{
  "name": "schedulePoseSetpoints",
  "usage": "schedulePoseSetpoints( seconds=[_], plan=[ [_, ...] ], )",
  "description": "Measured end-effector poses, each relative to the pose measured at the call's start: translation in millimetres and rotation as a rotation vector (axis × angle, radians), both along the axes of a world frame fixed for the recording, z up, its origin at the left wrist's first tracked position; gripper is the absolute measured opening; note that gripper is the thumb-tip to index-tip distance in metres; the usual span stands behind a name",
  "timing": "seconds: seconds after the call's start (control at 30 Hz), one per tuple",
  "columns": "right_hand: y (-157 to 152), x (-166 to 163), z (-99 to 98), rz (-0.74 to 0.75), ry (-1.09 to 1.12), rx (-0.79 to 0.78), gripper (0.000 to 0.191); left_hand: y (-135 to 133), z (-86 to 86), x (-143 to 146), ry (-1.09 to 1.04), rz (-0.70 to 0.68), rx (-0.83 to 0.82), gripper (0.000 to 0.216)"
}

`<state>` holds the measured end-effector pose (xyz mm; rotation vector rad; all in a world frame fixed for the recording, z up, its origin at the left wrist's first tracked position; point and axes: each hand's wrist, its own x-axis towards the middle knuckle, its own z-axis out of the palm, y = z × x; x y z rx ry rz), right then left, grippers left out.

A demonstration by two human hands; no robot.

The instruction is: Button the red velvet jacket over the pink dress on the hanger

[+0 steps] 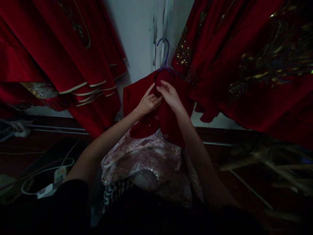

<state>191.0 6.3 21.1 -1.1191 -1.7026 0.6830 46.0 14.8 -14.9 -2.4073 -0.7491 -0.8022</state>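
1. a red jacket point(135, 89) sits on a purple hanger point(168, 52) before a pale wall point(137, 32).
2. the left hand point(149, 102) is at the jacket's front, index finger extended; the right hand point(170, 96) is just beside it, fingers bent. whether either grips cloth is unclear.
3. shiny pink brocade cloth point(146, 156) spreads below.
4. pale-piped red garments point(85, 62) hang at left, gold-sequined red garments point(264, 98) at right.

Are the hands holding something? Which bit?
I can't tell for sure. The left hand and right hand are at the red garment's front, near the neck, but it's too dark to see any pinching.
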Motion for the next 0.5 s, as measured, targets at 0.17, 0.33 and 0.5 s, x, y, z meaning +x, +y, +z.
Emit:
schedulePoseSetpoints(
  seconds=[0.17,0.33,0.5],
  plan=[
    [8.7,-13.5,1.7,-0.114,0.028,-0.167,0.079,-6.2,0.8,5.7,-0.105,0.064,-0.168,0.030],
    [16.4,-1.7,-6.3,-0.452,-0.121,-0.098,0.100,-11.8,1.0,8.4,-0.449,0.312,-0.138,0.049],
    [29.2,28.5,-15.6,-0.650,-0.316,0.022,0.074,-5.1,15.9,-22.2,-0.707,0.464,-0.214,0.062]
  ],
)
